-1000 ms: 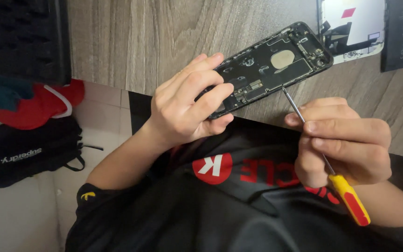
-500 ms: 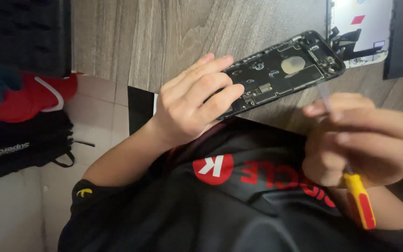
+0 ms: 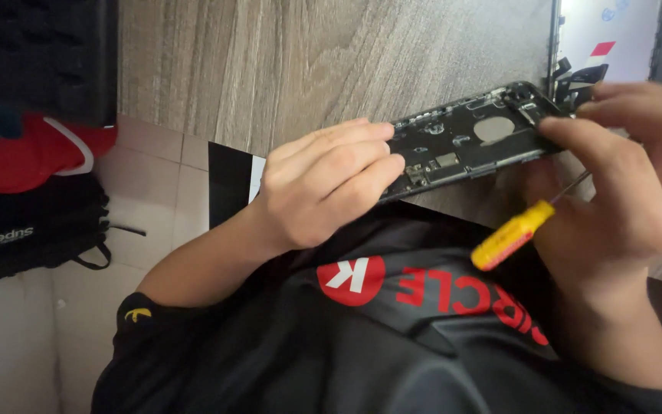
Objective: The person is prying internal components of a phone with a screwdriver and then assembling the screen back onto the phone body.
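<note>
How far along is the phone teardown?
Done: the phone housing is opened, its boards and a round pad exposed, and a detached white screen panel lies on the wooden table. In hand: the left hand steadies the housing; the right hand touches its far end, holding a yellow-and-red screwdriver tucked in the palm. Left: internal parts remain seated in the housing.

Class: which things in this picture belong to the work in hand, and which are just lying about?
In use:
left hand
right hand
opened phone body
yellow-handled screwdriver

Lying about:
black bag
red and white item
white panel
</note>
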